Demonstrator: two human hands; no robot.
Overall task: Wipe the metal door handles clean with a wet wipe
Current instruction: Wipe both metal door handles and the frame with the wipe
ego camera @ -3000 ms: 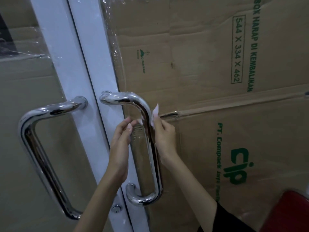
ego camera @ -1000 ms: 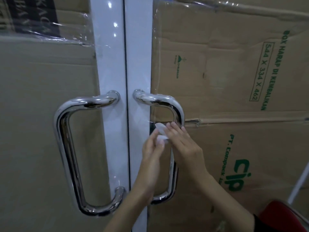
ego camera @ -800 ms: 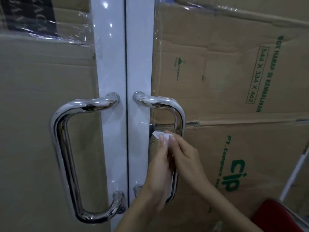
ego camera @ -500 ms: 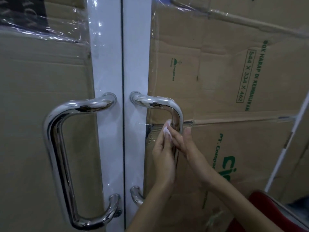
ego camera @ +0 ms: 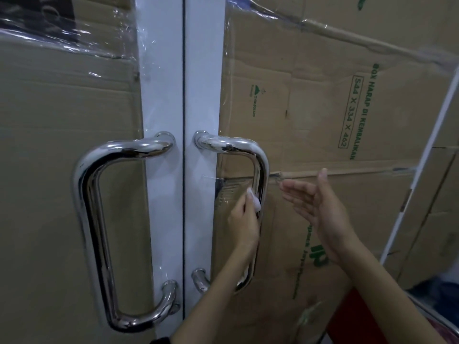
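Observation:
Two shiny metal pull handles flank the seam of a white double door. The right handle (ego camera: 260, 167) has my left hand (ego camera: 242, 222) against the inner side of its upright bar, pressing a small white wet wipe (ego camera: 254, 199) onto the metal. My right hand (ego camera: 320, 207) hovers open to the right of that bar, palm facing left, fingers spread, touching nothing. The left handle (ego camera: 87, 194) stands untouched.
The white door frame (ego camera: 161, 95) runs down the middle. Flattened cardboard (ego camera: 323, 108) under clear plastic film covers both door panes. A white rod (ego camera: 422, 157) leans at the right. A red object (ego camera: 347, 319) sits at the bottom right.
My right hand has let go of the wipe and the bar and pulled away to the right, now open. My left hand keeps the wipe on the bar, slightly lower.

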